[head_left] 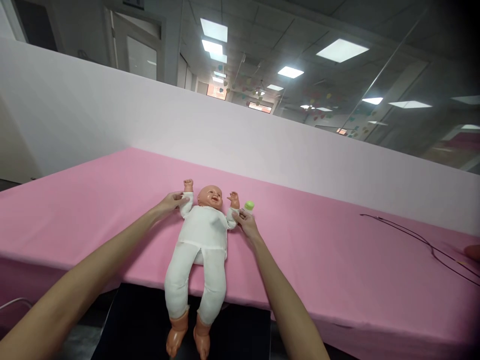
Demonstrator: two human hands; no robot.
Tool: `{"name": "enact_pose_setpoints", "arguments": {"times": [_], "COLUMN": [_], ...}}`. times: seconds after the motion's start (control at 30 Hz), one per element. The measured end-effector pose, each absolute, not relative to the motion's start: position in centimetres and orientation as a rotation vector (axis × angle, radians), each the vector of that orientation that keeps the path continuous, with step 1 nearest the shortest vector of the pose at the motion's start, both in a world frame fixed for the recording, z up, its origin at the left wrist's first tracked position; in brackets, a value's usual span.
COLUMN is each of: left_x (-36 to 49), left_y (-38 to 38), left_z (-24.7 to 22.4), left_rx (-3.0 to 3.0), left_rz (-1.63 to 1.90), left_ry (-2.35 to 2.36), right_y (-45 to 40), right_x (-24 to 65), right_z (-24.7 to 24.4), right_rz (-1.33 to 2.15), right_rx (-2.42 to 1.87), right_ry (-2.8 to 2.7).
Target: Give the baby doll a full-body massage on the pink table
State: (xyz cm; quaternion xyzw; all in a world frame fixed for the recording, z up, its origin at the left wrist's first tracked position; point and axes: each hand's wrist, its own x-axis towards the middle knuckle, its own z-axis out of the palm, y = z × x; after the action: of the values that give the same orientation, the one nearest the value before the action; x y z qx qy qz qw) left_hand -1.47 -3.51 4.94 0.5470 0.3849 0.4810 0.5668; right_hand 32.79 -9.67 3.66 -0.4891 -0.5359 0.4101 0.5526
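A baby doll (204, 227) with a white cloth body lies on its back on the pink-covered table (318, 250). Its head points away from me, and its lower legs and feet hang past the front edge. On the left of the picture, my left hand (171, 202) is closed on the doll's raised arm, at the white sleeve. My right hand (246, 222) grips the doll's other sleeved arm, below its spread plastic fingers. Just beyond my right hand sits a small light green object (249, 205), partly see-through below; its kind is unclear.
Thin dark cables (420, 239) lie across the right side of the table. A blurred skin-toned shape (472, 252) shows at the right edge. Behind the table stands a white partition (262, 145). A dark seat or cloth (131, 325) is below the front edge.
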Motion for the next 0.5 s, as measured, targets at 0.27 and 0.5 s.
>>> {"name": "enact_pose_setpoints", "arguments": {"times": [0.27, 0.5], "left_x": [-6.1, -4.6], "left_y": [-7.7, -6.7], "left_z": [4.0, 5.1], "left_rx": [1.894, 1.668], "left_rz": [0.774, 0.926], "left_ry": [0.638, 0.726], "right_y": [-14.4, -12.9], "right_x": [35.0, 34.1], "right_z": [2.5, 3.3], "right_rz": [1.109, 1.020], "right_rx": [-1.061, -1.068], "right_ry": [-1.680, -1.569]}}
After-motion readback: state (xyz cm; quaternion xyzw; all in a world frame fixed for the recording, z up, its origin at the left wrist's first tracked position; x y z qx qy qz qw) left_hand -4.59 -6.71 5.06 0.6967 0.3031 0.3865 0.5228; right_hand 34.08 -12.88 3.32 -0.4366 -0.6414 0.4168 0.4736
